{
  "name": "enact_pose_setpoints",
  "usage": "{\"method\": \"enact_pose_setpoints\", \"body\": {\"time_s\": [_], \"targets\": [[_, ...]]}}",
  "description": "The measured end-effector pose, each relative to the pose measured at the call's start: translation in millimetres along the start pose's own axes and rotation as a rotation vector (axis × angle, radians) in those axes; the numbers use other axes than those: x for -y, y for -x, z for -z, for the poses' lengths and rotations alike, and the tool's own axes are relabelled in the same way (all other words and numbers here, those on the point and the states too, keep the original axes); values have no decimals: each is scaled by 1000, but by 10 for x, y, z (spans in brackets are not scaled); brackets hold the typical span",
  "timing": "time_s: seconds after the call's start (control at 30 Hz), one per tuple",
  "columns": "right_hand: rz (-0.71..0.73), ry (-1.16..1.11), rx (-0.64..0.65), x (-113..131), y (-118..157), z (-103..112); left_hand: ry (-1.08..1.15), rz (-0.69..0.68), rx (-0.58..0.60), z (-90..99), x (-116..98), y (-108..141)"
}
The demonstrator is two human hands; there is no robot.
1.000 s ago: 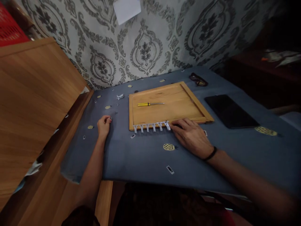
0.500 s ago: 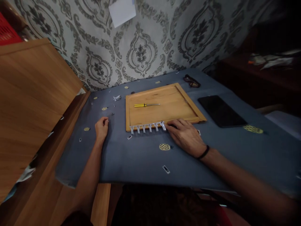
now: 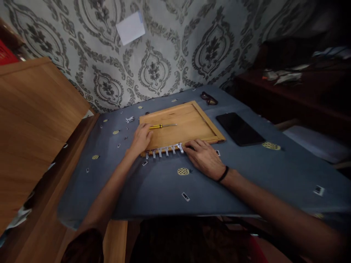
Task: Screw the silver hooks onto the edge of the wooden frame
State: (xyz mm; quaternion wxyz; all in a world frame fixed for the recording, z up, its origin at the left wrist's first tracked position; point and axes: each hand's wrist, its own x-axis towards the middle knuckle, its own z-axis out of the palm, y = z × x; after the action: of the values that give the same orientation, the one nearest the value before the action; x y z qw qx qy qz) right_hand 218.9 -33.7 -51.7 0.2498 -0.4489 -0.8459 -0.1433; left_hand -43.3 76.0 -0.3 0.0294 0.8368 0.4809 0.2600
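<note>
My left hand point(image 3: 142, 138) is over the left edge of a framed wooden panel point(image 3: 189, 126), thumb and fingers apart. Its fingertips are beside the yellow handle of a screwdriver point(image 3: 157, 126) lying on the panel; whether they touch it I cannot tell. Along the panel's near edge runs a metal hook rail point(image 3: 166, 150) with several hooks hanging over the front. My right hand point(image 3: 205, 157), a black band on its wrist, has bent fingers closed at the rail's right end.
Small metal pieces point(image 3: 129, 119) and tiny screws point(image 3: 125, 138) lie left of the panel on the blue cloth. To the right are a black tablet-like device point(image 3: 240, 128) and dark glasses point(image 3: 208, 98). A wooden cabinet side point(image 3: 35, 120) borders the table's left.
My left hand has moved from the cloth right and forward to the panel's left edge by the screwdriver. My right hand stays at the rail's end. The view has shifted slightly right.
</note>
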Motion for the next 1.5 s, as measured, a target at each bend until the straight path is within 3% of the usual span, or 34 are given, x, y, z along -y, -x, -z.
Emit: {"method": "enact_pose_setpoints", "body": {"time_s": [0.17, 0.43, 0.57, 0.73, 0.83, 1.13, 1.37, 1.5], "targets": [[-33, -3, 44, 23, -21, 29, -79, -41, 149, -225, 26, -292], [-67, -39, 92, 24, -30, 33, -149, 3, 194, -251, 79, -272], [-68, -49, 94, 16, -31, 27, -133, 38, 156, -194, 68, -294], [-71, -40, 102, 12, -25, 15, -74, 37, 79, 28, 3, -413], [-66, -27, 96, 14, -21, 12, -35, 4, 89, 59, -50, -411], [-62, -32, 72, 24, -24, 33, -40, -170, 282, -245, -163, -198], [-62, -27, 76, 25, -23, 21, -98, -326, 364, -159, -214, -292], [-74, -23, 80, 25, -18, 23, -77, -333, 326, -64, -249, -335]]}}
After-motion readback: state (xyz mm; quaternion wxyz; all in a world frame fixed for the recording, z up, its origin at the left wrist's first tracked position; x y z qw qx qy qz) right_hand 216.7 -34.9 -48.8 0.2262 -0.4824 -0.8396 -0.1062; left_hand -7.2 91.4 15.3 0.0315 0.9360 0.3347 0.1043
